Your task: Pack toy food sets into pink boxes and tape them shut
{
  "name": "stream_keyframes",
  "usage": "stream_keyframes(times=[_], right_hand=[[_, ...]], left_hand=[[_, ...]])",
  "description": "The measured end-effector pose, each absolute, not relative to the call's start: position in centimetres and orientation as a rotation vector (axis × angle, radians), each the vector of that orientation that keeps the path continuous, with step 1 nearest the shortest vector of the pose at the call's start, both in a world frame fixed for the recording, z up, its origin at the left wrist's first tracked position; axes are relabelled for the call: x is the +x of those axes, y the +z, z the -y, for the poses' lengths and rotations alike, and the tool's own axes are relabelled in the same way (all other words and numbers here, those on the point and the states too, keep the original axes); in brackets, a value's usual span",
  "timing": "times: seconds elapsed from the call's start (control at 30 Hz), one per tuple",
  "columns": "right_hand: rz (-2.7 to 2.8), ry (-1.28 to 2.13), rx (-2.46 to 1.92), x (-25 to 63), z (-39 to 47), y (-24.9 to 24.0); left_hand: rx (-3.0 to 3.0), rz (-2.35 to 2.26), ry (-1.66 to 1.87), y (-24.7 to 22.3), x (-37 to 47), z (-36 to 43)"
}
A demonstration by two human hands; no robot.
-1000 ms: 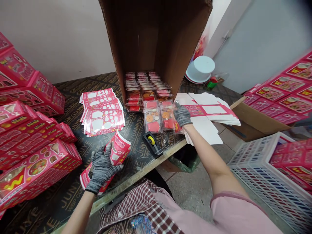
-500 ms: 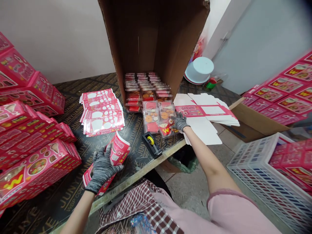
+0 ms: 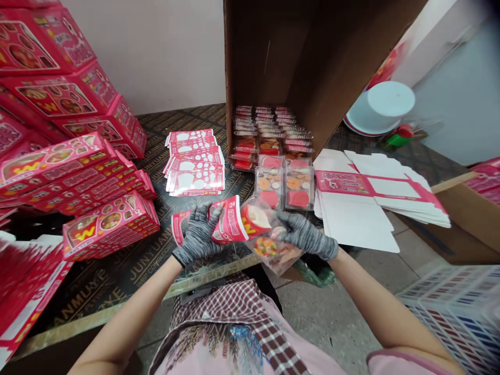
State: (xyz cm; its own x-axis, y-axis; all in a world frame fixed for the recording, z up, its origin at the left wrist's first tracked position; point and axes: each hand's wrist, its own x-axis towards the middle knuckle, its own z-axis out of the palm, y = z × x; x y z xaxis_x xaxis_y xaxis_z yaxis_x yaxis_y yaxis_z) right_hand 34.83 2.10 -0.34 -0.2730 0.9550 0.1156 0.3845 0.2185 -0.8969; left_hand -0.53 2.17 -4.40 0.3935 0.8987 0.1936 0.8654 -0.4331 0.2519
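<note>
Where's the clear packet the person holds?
In the head view, right of centre, the clear packet is in the right hand, beside the pink carton in the left hand.

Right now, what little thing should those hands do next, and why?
Probably the right hand should line up the clear packet with the near end of the pink carton and gently slide it in, if it fits. The left hand holds the carton with that end facing the packet, and the right hand holds the packet right by it.
</note>
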Motion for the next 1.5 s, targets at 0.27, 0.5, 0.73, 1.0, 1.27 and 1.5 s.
stream_keyframes(times=[0.27, 0.5, 0.73, 1.0, 1.27, 1.5], right_hand=[[2.02, 1.51, -1.009, 30.3, 0.6, -2.6], [1.665, 2.001, -0.939, 32.8, -3.8, -3.7], [1.488, 1.812, -1.03, 32.0, -4.3, -2.4], [1.358, 1.507, -0.936, 25.2, -4.6, -3.8], [1.431, 1.385, -1.163, 22.1, -3.8, -5.7], [1.376, 1.256, -1.308, 21.9, -3.6, -6.6]], left_hand=[[2.912, -1.173, 0.14, -1.2, -0.5, -3.5], [2.892, -1.001, 0.021, -0.9, 0.3, -2.6], [2.825, -1.205, 0.278, -0.9, 1.5, -3.4], [1.882, -0.967, 0.817, 0.1, 1.7, -3.5], [1.073, -0.781, 1.292, -1.3, 0.6, -1.7], [1.103, -0.858, 1.094, -6.5, -1.3, -0.4]])
